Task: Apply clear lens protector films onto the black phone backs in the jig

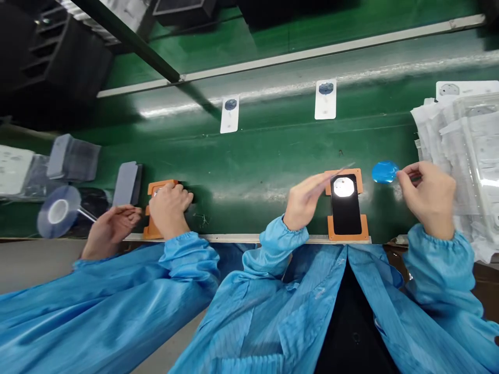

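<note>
My right hand point(431, 195) pinches a round blue film point(384, 172) at its right edge, just above the green bench. My left hand point(302, 204) has its fingers nearly straight and together, gripping a thin clear film point(343, 169) seen almost edge-on. Right of that hand, at the bench's near edge, an orange holder point(336, 228) cradles a black phone-shaped panel point(346, 215). A whitish round area point(343, 187) shows near the panel's top. The thumb of my left hand is hidden.
Two white cards point(230, 120) point(325, 106) with dark ovals lie farther back. Piled clear trays and papers point(454, 140) stand at right. On the left, a co-worker's hands point(169, 208) point(113, 228) work by another orange holder point(151, 228), near a tape roll point(58, 212) and grey panels point(125, 183).
</note>
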`<state>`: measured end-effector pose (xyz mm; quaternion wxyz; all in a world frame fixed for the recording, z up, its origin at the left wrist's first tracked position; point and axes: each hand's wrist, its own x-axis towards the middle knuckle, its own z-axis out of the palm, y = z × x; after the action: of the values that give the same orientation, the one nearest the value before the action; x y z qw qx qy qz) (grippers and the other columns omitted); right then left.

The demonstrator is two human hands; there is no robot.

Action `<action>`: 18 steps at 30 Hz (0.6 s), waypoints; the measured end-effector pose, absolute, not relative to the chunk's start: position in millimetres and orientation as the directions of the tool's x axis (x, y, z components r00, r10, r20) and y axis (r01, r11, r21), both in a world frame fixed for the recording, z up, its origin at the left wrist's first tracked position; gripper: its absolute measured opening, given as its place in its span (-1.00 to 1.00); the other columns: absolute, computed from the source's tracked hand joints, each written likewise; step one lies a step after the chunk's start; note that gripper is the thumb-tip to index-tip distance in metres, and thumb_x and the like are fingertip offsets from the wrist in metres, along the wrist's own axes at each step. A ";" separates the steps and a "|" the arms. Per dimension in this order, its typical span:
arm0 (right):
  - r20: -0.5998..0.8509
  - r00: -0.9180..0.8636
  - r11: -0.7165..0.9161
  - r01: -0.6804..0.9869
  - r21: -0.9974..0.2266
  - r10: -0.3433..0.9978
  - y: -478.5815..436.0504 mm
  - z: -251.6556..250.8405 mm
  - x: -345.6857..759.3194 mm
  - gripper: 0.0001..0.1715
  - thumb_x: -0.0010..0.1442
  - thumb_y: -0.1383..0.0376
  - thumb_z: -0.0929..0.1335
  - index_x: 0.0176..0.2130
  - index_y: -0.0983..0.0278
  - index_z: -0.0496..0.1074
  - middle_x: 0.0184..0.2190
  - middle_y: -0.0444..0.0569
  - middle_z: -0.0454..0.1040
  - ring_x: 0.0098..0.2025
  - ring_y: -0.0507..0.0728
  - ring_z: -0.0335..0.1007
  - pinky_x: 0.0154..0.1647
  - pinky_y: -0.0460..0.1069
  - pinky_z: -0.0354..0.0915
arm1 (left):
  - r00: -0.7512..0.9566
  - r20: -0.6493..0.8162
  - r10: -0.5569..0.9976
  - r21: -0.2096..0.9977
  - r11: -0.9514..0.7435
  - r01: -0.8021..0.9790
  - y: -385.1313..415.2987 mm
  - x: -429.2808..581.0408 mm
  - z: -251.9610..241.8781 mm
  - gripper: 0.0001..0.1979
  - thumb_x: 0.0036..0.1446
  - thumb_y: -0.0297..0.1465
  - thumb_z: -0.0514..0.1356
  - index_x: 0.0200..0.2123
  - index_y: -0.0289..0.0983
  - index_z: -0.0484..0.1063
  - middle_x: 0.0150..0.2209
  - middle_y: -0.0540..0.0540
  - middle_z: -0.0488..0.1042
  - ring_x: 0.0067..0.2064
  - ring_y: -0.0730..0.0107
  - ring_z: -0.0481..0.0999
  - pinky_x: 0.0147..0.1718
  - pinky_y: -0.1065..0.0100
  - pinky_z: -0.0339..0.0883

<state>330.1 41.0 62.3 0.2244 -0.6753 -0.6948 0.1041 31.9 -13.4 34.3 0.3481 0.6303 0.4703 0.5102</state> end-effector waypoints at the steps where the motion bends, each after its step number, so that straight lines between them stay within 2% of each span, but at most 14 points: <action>1: 0.214 -0.083 0.176 0.869 -0.462 0.973 31.3 67.9 322.0 -0.78 0.32 0.16 0.40 -0.13 0.23 0.57 -0.14 0.06 0.63 -0.17 0.23 0.56 -0.04 0.16 0.44 | 0.172 0.396 0.902 0.830 -0.431 0.355 -15.4 32.3 35.1 -0.64 0.51 -0.28 0.12 0.22 -0.25 0.54 0.22 -0.24 0.58 0.28 0.10 0.56 0.34 0.04 0.46; 3: 0.315 -0.355 0.467 0.767 -0.439 0.880 14.0 72.8 307.1 -0.68 0.36 0.23 0.39 0.08 0.22 0.55 0.07 0.08 0.62 0.05 0.24 0.58 0.11 0.13 0.46 | 0.379 0.448 0.810 0.621 -0.587 0.519 -18.6 34.3 34.0 -0.60 0.52 -0.39 0.05 0.32 -0.28 0.43 0.29 -0.29 0.50 0.36 0.12 0.48 0.39 0.04 0.41; 5: 0.400 -0.589 0.710 0.621 -0.333 0.703 2.6 68.7 297.5 -0.60 0.41 0.38 0.32 0.19 0.24 0.49 0.16 0.12 0.58 0.17 0.26 0.55 0.19 0.14 0.46 | 0.481 0.419 0.770 0.442 -0.635 0.633 -20.4 37.5 29.1 -0.59 0.51 -0.48 0.01 0.34 -0.34 0.37 0.29 -0.32 0.49 0.40 0.12 0.43 0.39 0.06 0.41; 6: 0.420 -0.655 0.775 0.570 -0.273 0.629 -0.6 64.1 295.0 -0.55 0.41 0.45 0.29 0.23 0.26 0.47 0.17 0.14 0.58 0.18 0.27 0.55 0.18 0.15 0.47 | 0.512 0.399 0.760 0.375 -0.645 0.666 -20.8 39.2 25.8 -0.58 0.51 -0.50 -0.01 0.33 -0.36 0.37 0.28 -0.32 0.50 0.40 0.11 0.42 0.38 0.07 0.42; 8: 0.429 -0.700 0.815 0.547 -0.192 0.571 -2.5 53.8 293.8 -0.50 0.41 0.52 0.25 0.25 0.29 0.44 0.16 0.16 0.59 0.17 0.28 0.57 0.15 0.16 0.50 | 0.552 0.366 0.749 0.288 -0.655 0.698 -21.2 42.1 19.1 -0.58 0.50 -0.53 -0.02 0.32 -0.39 0.36 0.27 -0.34 0.51 0.41 0.10 0.41 0.38 0.09 0.42; 12: 0.413 -0.707 0.812 0.557 -0.176 0.574 1.0 42.7 296.4 -0.47 0.42 0.54 0.25 0.28 0.28 0.42 0.15 0.16 0.60 0.19 0.28 0.57 0.19 0.19 0.52 | 0.574 0.348 0.741 0.237 -0.663 0.710 -19.7 43.8 8.6 -0.58 0.50 -0.54 -0.02 0.32 -0.41 0.37 0.27 -0.36 0.50 0.41 0.08 0.41 0.37 0.10 0.43; 18: 0.396 -0.725 0.820 0.548 -0.164 0.564 5.6 42.0 297.4 -0.52 0.42 0.54 0.25 0.24 0.32 0.46 0.14 0.18 0.61 0.18 0.29 0.59 0.19 0.21 0.54 | 0.570 0.295 0.767 0.267 -0.639 0.722 -15.0 43.9 -1.7 -0.58 0.49 -0.55 -0.03 0.30 -0.44 0.39 0.27 -0.40 0.50 0.41 0.08 0.40 0.39 0.08 0.40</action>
<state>297.4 5.6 42.0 0.2191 -0.2994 -0.9285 0.0174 43.9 -15.0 -1.7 0.0582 0.8840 0.4211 0.1946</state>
